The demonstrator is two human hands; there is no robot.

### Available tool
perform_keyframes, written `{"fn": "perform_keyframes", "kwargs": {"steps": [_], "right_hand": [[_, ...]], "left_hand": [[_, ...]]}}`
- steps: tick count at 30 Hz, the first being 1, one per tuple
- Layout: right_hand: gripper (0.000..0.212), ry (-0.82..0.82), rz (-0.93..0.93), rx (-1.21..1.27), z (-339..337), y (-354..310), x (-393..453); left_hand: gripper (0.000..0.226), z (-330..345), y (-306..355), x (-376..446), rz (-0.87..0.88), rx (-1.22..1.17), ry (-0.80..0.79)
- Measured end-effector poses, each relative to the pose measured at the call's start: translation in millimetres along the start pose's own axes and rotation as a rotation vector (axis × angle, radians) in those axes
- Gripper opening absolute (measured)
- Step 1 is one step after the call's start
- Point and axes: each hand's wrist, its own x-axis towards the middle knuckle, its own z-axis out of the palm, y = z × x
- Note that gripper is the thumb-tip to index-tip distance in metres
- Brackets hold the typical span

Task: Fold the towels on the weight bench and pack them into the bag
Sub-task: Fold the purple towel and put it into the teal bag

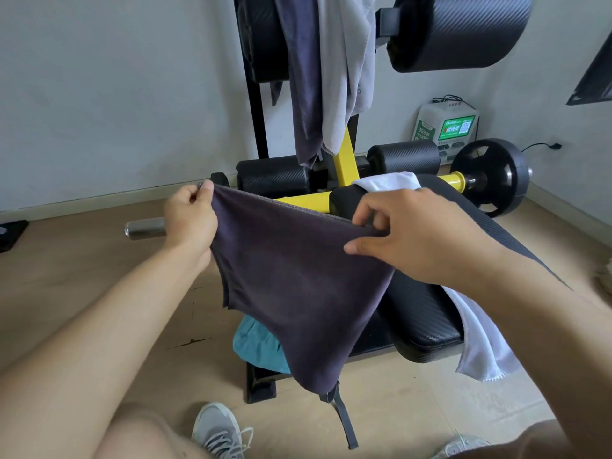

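Dark purple towel (pixel 291 276) hung in the air in front of the weight bench (pixel 420 329), top edge stretched left-right between both hands. Left hand (pixel 190 217) pinched the left corner; right hand (pixel 407 233) pinched the right. Towel's length dropped downward, so the fold likely brings the corners together. Teal bag (pixel 255 346) sat below, beside the bench's near end.

1. The dark towel (pixel 294 279) covers most of the teal bag (pixel 256 347); can't tell if it's open.
2. The two hanging towels (pixel 326 71) run off the top edge.
3. The white towel (pixel 482 339) is partly behind the right hand (pixel 407 233).
4. The charger box (pixel 447 125) print is too small to read.
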Motion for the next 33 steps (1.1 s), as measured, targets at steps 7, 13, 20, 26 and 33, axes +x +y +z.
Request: {"fn": "perform_keyframes", "kwargs": {"steps": [7,13,20,26,33], "right_hand": [[0.027,0.044,0.182,-0.142,-1.7,6.6,4.4],[0.017,-0.044,0.048,-0.015,-10.1,-0.7,-1.1],[0.051,-0.348,0.095,0.126,0.6,-1.1,-3.6],[0.035,-0.309,0.245,0.436,-3.8,14.3,3.8],[0.032,-0.258,0.278,0.810,-0.8,5.0,1.6]], "left_hand": [[0.033,-0.7,4.0,-5.4,0.095,-0.021,-0.128],[0.033,3.9,9.3,-9.7,0.156,0.005,-0.108],[0.029,7.5,7.6,-13.3,0.184,0.050,-0.118],[0.037,8.1,5.7,-11.8,0.146,0.075,-0.096],[0.028,14.2,8.6,-26.8,0.152,0.041,-0.203]]}}
